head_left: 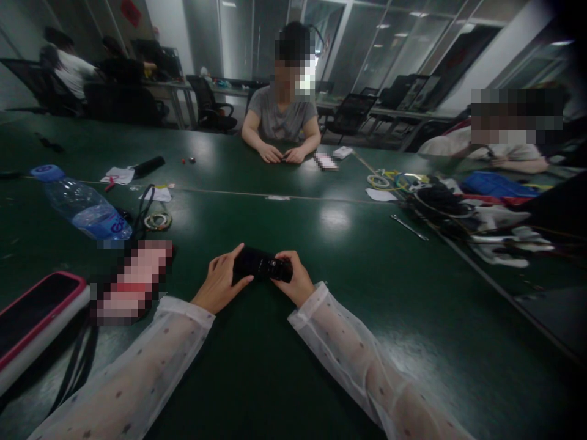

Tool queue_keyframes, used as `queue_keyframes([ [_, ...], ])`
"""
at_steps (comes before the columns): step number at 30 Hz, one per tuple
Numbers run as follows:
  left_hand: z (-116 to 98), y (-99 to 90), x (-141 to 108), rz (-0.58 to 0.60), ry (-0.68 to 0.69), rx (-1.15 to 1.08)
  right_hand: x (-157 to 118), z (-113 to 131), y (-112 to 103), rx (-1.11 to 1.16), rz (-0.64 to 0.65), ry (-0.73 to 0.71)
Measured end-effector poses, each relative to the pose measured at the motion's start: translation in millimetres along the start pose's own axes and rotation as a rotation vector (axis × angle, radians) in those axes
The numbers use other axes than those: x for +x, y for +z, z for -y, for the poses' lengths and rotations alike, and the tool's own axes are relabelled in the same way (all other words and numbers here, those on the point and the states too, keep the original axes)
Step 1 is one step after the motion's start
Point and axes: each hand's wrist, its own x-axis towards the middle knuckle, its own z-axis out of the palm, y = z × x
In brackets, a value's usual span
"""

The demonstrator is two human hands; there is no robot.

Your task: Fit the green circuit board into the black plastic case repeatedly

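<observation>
Between my two hands, low over the green table (247, 366), is a black handheld device (257, 263) with a dark, screen-like left part and small light markings on its right part. I cannot make out its exact kind. My left hand (219, 278) grips its left end, thumb along the near edge and fingers at the far edge. Around the right end, my right hand (296, 278) is closed with the thumb on top. Sheer white dotted sleeves cover both forearms.
To the left lie a water bottle (85, 208), a pink-edged device (41, 324), a blurred-out pinkish item (135, 278) and a coiled bracelet (158, 221). A wrench (409, 227) and tangled cables (440, 205) are on the right. Across the table sits a person (282, 119).
</observation>
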Motion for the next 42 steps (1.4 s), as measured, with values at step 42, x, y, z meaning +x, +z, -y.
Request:
queue_keyframes([
  [42, 1.1, -3.5, 2.1, 0.018, -0.038, -0.05, 1.1, -7.8, -5.3, 0.331, 0.05, 0.208],
])
